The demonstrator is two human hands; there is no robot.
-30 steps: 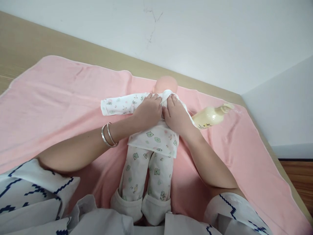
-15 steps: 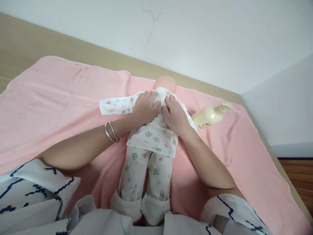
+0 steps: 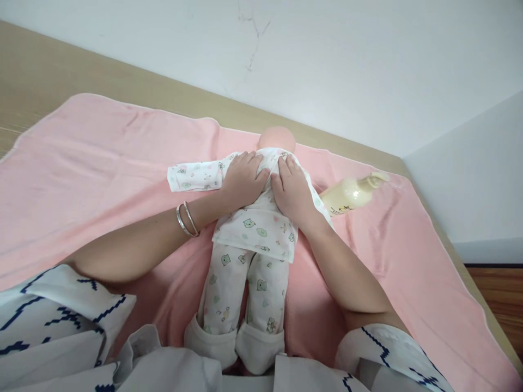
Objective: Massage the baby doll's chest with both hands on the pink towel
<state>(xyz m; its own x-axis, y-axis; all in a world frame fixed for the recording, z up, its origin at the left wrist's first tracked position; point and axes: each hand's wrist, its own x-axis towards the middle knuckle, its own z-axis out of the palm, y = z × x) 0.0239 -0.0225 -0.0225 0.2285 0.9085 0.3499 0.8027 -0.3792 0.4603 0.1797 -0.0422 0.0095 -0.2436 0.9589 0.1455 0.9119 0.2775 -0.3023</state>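
Observation:
A baby doll (image 3: 255, 226) in a white top and trousers with green animal prints lies lengthwise before me, its bald head (image 3: 278, 139) at the far end and no facial features showing. My left hand (image 3: 245, 179) rests flat on the left of its upper body, fingers stretched forward. On the right side my right hand (image 3: 292, 190) lies likewise, palm down with fingers extended. The thumbs are close together near the middle of the top. One sleeve (image 3: 195, 176) sticks out to the left; the doll's other arm is hidden.
A pink blanket (image 3: 134, 147) lies under the doll on a wooden surface (image 3: 122, 71). To the right of the doll a cream pump bottle (image 3: 347, 195) lies on its side. Behind stands a white wall (image 3: 327, 65) with a crack.
My right hand has shifted very slightly down the doll's upper body, and the cloth by its fingers lies a little differently. The left hand stays in place.

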